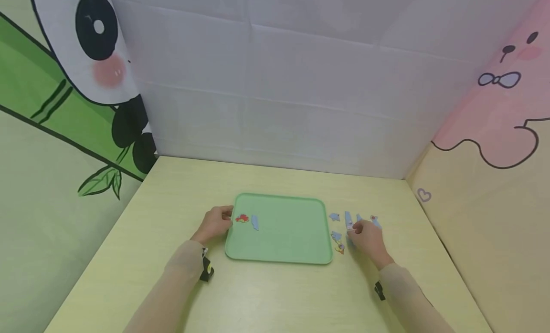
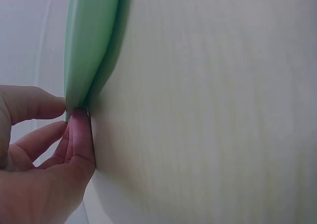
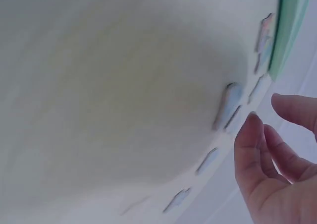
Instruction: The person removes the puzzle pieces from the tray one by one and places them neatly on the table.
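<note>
A light green tray [image 1: 292, 230] lies on the table, and my left hand [image 1: 213, 224] pinches its left rim. In the left wrist view the thumb [image 2: 47, 105] is on the rim's upper side, with the other fingers tucked against its outer edge. Inside the tray, towards the left, are a red puzzle piece [image 1: 242, 218] and a pale blue puzzle piece [image 1: 255, 222]. My right hand [image 1: 368, 237] hovers over loose pieces beyond the tray's right side. Its thumb and fingertips are apart, with nothing between them in the right wrist view. A blue piece [image 1: 348, 219] lies by the fingertips.
Several more pieces lie right of the tray, among them a blue one [image 1: 334, 217], a yellow and red one [image 1: 340, 249] and one at the far right [image 1: 375, 222]. The pale table [image 1: 275, 299] meets a white back wall [image 1: 301, 109] and printed side walls.
</note>
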`<state>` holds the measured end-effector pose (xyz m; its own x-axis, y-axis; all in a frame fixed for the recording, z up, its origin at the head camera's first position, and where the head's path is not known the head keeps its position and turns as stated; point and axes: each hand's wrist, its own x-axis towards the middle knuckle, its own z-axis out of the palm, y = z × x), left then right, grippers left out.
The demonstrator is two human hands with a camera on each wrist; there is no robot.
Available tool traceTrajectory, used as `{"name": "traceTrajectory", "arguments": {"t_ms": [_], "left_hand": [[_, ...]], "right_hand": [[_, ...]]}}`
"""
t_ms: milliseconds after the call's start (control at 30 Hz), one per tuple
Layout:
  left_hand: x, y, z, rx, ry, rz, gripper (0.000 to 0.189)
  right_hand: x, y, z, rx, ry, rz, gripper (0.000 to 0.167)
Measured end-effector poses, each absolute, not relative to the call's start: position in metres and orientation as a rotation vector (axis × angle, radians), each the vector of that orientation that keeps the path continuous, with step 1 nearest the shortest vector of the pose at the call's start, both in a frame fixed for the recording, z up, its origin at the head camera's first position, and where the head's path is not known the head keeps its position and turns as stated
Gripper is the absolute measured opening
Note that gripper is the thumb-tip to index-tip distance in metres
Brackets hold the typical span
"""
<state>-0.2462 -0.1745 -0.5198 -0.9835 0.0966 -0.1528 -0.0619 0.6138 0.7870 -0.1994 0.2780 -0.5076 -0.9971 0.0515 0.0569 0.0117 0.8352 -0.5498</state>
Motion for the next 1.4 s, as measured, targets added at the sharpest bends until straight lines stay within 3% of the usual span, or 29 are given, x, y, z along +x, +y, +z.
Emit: {"name": "traceTrajectory", "arguments": {"t_ms": [433,833,1400], "left_hand": [[-0.246,-0.175,-0.518,0.018,2.653,1.311,0.06],[-0.243,-0.174,-0.52,0.017,2.633,1.322,0.059],[-0.244,-0.18,-0.52,-0.003,2.653,1.319,0.059]], "right_hand": [[-0.219,0.211,-0.487,0.1,-2.952,0.98,0.023],[-0.231,0.145,-0.495,0.345,-2.991,1.149,0.027],[-0.252,0.067,-0.5,0.663,-3.112,0.895,0.047]]}}
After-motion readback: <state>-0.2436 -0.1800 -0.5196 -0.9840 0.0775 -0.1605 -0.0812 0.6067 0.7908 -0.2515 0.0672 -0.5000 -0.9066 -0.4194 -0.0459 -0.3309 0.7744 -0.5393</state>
